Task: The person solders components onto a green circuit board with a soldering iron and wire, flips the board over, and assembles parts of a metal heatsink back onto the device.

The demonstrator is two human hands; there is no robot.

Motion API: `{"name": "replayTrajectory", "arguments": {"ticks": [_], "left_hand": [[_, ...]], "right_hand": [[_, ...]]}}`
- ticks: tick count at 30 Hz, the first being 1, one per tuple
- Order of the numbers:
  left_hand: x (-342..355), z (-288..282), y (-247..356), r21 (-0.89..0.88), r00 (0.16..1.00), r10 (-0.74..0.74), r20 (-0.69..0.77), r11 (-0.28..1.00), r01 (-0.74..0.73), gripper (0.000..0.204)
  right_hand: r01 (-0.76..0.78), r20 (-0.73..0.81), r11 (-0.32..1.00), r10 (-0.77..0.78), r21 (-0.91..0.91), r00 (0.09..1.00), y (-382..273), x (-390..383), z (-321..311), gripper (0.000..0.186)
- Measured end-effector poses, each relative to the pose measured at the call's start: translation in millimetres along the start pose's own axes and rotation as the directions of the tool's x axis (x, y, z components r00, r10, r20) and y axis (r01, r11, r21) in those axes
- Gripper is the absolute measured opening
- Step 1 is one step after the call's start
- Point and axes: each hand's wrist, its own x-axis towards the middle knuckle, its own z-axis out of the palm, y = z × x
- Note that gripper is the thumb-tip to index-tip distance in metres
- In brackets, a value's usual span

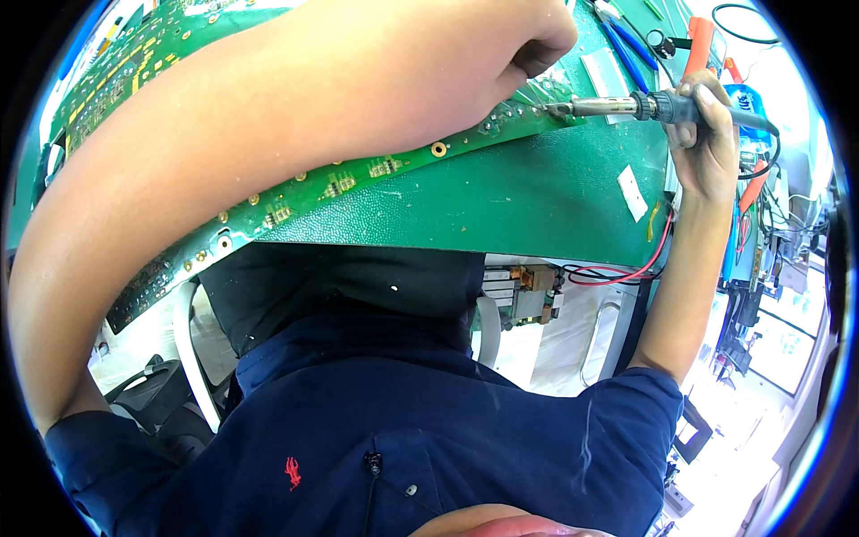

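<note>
Forearm of left hand (528,40), fisted, hides much circuit board (358,174); right hand (707,143) grips soldering iron (626,107).

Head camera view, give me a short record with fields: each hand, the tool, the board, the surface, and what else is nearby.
left hand: fisted, resting on the circuit board's edge
right hand: gripping the soldering iron's handle
soldering iron: roughly level, tip touching the board's edge
circuit board: green, long, lying across the mat
mat: green, textured, with white label
nearby: red and black wires hanging off the mat's edge; blue-handled pliers behind the iron
</note>
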Motion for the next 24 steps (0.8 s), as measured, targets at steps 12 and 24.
{"name": "replayTrajectory", "arguments": {"ticks": [12, 24], "left_hand": [[-2, -4, 8, 0.021, 0.999, -0.022, -0.022, 1.0, 0.023, 0.007], [-1, 2, 4, 0.137, 0.994, 0.038, -0.1, 0.99, -0.024, 0.006]], "right_hand": [[-0.032, -0.04, 0.999, 0.032, 0.004, 0.999, -1, 0, 5, 0.023], [-0.049, -0.041, 0.994, 0.053, 0.094, 0.998, 1, 3, -5, 0.022]]}}
